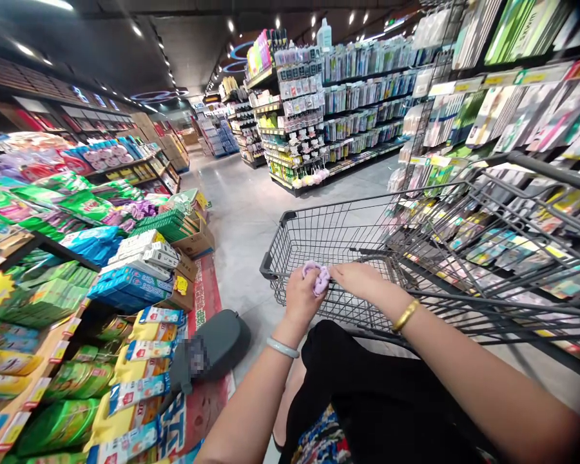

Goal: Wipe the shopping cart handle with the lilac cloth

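Note:
My left hand [303, 295], with a pale bangle on its wrist, is closed around a lilac fabric loop [321, 281] that looks like a scrunchie. Bent fingers of my right hand [357, 280] pinch at the loop's right edge; the fingertips are partly hidden. A gold bracelet is on that wrist. Both hands are above the near side of a grey wire shopping cart [290, 241], which shows bare mesh at its front end.
Low displays of packaged goods [140, 283] line the left, with a dark grey handled object [217, 345] beside them. Shelves with hanging packs [507, 122] stand close on the right, behind the cart. A stocked shelf unit [299, 109] rises ahead, and a tiled aisle [232, 187] runs past it.

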